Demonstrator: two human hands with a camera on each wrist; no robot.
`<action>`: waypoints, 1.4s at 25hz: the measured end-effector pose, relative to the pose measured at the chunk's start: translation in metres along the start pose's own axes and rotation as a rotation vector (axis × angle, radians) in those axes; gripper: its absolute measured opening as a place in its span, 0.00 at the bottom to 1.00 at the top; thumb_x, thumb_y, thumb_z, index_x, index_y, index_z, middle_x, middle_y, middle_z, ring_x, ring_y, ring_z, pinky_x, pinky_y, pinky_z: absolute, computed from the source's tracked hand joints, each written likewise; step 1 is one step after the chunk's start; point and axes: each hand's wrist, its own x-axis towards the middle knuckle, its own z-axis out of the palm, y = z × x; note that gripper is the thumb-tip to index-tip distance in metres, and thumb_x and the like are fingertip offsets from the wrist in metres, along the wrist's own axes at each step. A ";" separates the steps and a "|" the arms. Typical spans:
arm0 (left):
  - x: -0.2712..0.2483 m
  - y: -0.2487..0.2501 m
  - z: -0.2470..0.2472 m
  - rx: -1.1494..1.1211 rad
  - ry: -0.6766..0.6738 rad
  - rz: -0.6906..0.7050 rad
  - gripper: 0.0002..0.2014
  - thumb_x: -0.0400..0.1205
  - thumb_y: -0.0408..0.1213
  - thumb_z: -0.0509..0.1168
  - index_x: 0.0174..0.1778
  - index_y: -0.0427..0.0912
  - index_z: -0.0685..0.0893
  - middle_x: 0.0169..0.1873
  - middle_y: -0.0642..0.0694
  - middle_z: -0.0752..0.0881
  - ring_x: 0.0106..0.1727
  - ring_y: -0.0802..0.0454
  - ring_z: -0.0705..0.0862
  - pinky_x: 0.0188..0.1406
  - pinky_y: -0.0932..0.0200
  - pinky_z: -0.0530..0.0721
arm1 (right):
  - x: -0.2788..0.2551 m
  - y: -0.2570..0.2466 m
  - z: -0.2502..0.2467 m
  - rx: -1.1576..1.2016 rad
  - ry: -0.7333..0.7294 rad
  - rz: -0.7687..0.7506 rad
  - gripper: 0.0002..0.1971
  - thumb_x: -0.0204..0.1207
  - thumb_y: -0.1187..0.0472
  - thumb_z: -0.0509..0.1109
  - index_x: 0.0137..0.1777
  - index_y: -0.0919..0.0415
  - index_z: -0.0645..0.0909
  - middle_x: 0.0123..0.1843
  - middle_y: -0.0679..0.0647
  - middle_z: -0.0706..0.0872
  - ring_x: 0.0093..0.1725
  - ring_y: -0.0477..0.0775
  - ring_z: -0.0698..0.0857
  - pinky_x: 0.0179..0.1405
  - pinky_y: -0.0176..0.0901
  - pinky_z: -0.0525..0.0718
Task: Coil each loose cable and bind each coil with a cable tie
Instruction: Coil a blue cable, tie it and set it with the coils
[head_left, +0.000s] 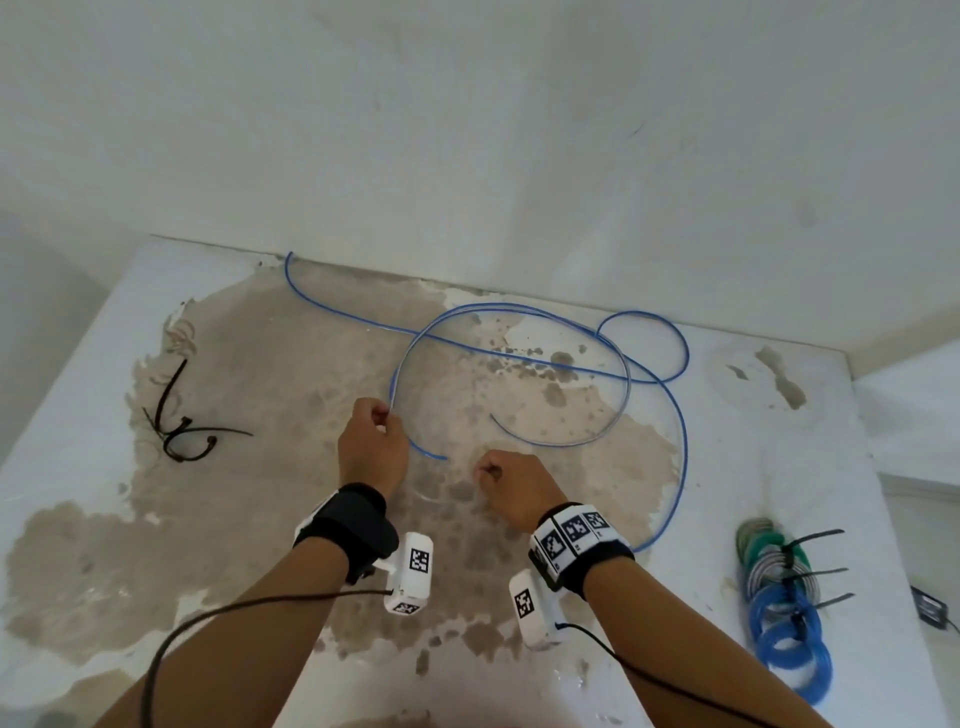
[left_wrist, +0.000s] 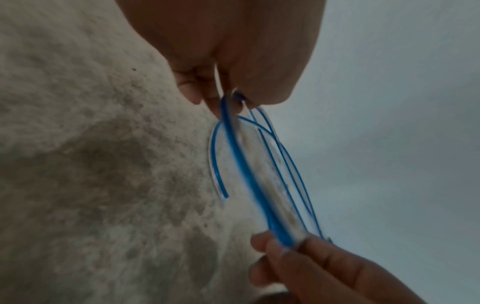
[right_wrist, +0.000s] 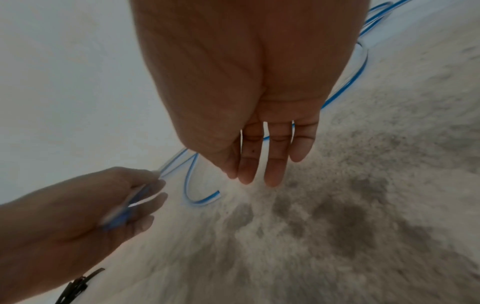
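The right hand (head_left: 511, 486) is nearest, its fingers curled; whether it holds the cable (head_left: 519, 358) I cannot tell. Just left, the left hand (head_left: 371, 441) pinches the cable near its free end. Beyond them the cable lies in loose loops across the table (head_left: 78, 415). I judge the coiling is only starting; next, the far length must be gathered into loops.

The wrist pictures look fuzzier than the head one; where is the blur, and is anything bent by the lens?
Head view: mostly sharp, evenly lit, table edges bowed by the wide lens. Left wrist view: the blue cable smears where it runs toward the right hand, and the table looks soft. Right wrist view: the left hand and its cable are motion-blurred, while the right hand's fingers look clearer.
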 end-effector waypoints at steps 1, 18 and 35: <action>-0.004 0.003 0.001 -0.107 0.020 0.023 0.03 0.86 0.37 0.64 0.53 0.45 0.80 0.45 0.46 0.87 0.47 0.43 0.87 0.44 0.50 0.81 | 0.000 -0.004 -0.004 0.042 0.046 -0.003 0.09 0.86 0.55 0.63 0.52 0.53 0.85 0.49 0.52 0.90 0.49 0.53 0.87 0.54 0.51 0.85; -0.030 0.099 0.027 -0.025 -0.365 0.662 0.21 0.77 0.34 0.71 0.65 0.53 0.80 0.63 0.51 0.77 0.61 0.61 0.78 0.57 0.68 0.78 | -0.076 -0.049 -0.108 0.521 0.194 -0.266 0.15 0.82 0.63 0.65 0.40 0.45 0.87 0.40 0.50 0.89 0.37 0.48 0.81 0.45 0.44 0.78; -0.053 0.151 0.031 -0.166 -0.527 0.503 0.18 0.86 0.39 0.67 0.72 0.54 0.75 0.64 0.50 0.82 0.43 0.61 0.84 0.42 0.70 0.80 | -0.034 -0.007 -0.150 0.356 0.354 -0.137 0.16 0.84 0.42 0.68 0.37 0.46 0.87 0.31 0.49 0.89 0.26 0.40 0.83 0.36 0.46 0.82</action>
